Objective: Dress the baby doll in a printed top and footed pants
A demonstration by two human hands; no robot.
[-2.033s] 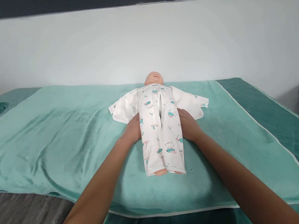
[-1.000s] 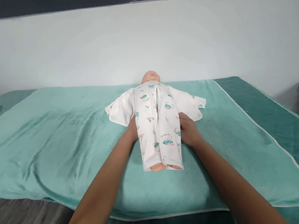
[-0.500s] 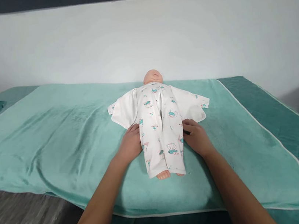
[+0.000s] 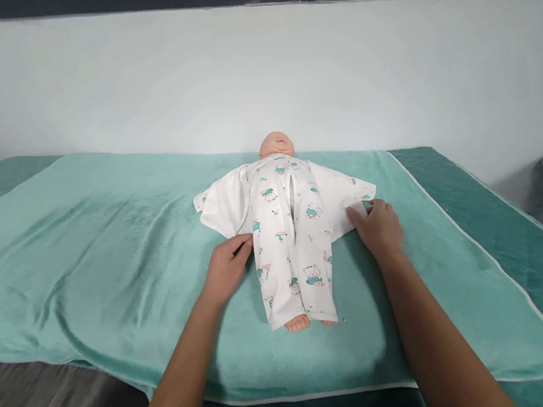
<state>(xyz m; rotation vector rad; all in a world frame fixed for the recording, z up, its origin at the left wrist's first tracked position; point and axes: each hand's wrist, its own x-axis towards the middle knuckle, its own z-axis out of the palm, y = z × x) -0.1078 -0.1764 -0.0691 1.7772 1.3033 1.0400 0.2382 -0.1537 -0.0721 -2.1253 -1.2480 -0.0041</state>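
A baby doll (image 4: 275, 144) lies on its back with its head toward the wall and its bare feet (image 4: 297, 323) toward me. White baby clothes (image 4: 283, 255) with teal and pink animal prints cover it from neck to ankles, with a narrow slit at the middle. Plain white flaps spread out under both sleeves. My left hand (image 4: 229, 263) is closed, thumb and forefinger pinched at the left edge of the clothes. With thumb on top, my right hand (image 4: 378, 225) grips the right flap (image 4: 340, 210) just below the sleeve cuff; its other fingertips are partly hidden.
A light green plush blanket (image 4: 107, 253) with wrinkles on its left side lies over a darker green bed cover (image 4: 483, 200). A white wall (image 4: 253, 71) stands right behind the doll's head. Grey floor (image 4: 32, 405) shows at lower left.
My right hand has left the right side of the trouser leg, moved right and up, and taken hold of the flap, drawing it slightly. My left hand has shifted slightly outward.
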